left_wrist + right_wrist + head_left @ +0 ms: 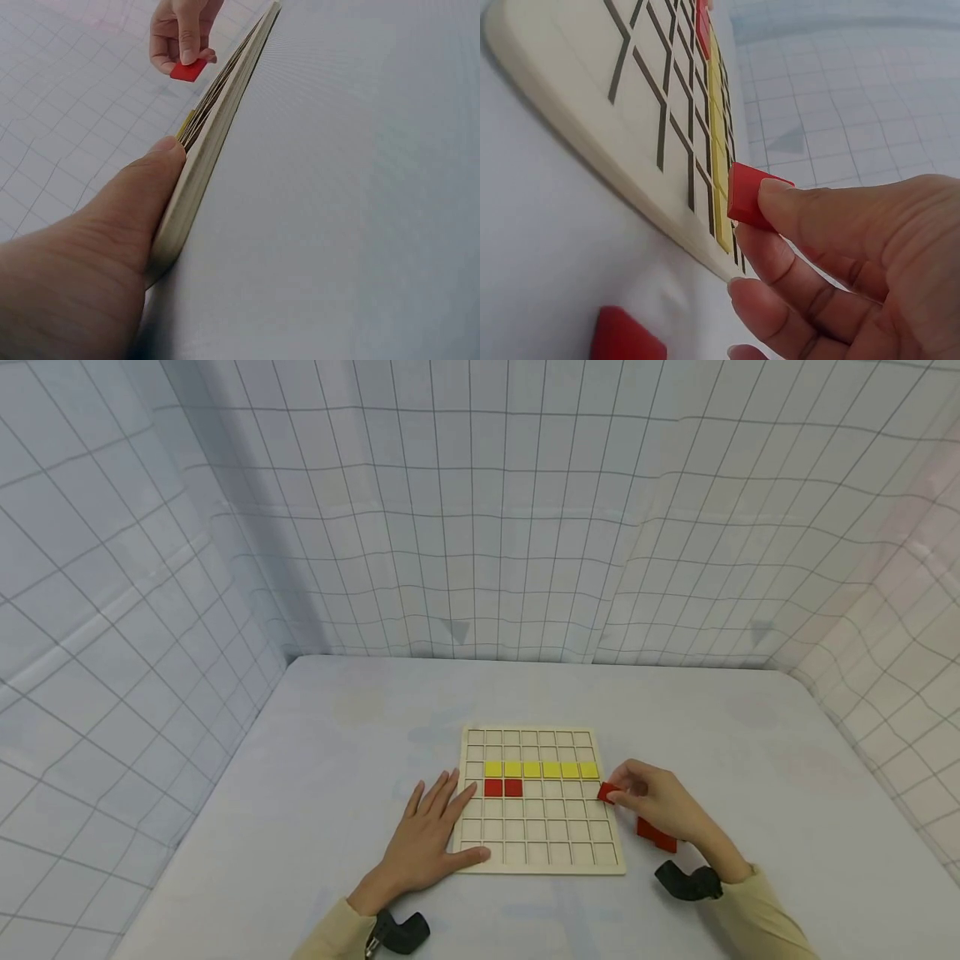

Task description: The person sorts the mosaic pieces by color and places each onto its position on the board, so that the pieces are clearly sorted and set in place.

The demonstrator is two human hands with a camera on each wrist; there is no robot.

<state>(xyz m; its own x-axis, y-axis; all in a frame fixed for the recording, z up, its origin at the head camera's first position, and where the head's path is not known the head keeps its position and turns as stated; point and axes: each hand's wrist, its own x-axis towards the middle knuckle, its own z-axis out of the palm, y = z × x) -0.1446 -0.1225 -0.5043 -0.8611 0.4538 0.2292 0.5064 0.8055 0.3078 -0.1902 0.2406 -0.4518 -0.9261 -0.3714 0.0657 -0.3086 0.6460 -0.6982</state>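
Observation:
A pale grid board point(537, 868) lies flat on the table. One of its rows holds several yellow square tiles point(531, 769); the row nearer the person has two red tiles point(503, 787) at its left end. My right hand point(651, 797) pinches a red square tile point(751, 196) between thumb and fingers, just above the board's right edge. Fingers spread, my left hand point(427, 843) rests on the board's left edge, its thumb point(142, 191) lying over the near corner side.
More red tiles point(657, 835) lie on the table right of the board, below the right hand. Each wrist wears a black mount point(688, 882). White gridded cloth point(525, 527) hangs around the table's back and sides.

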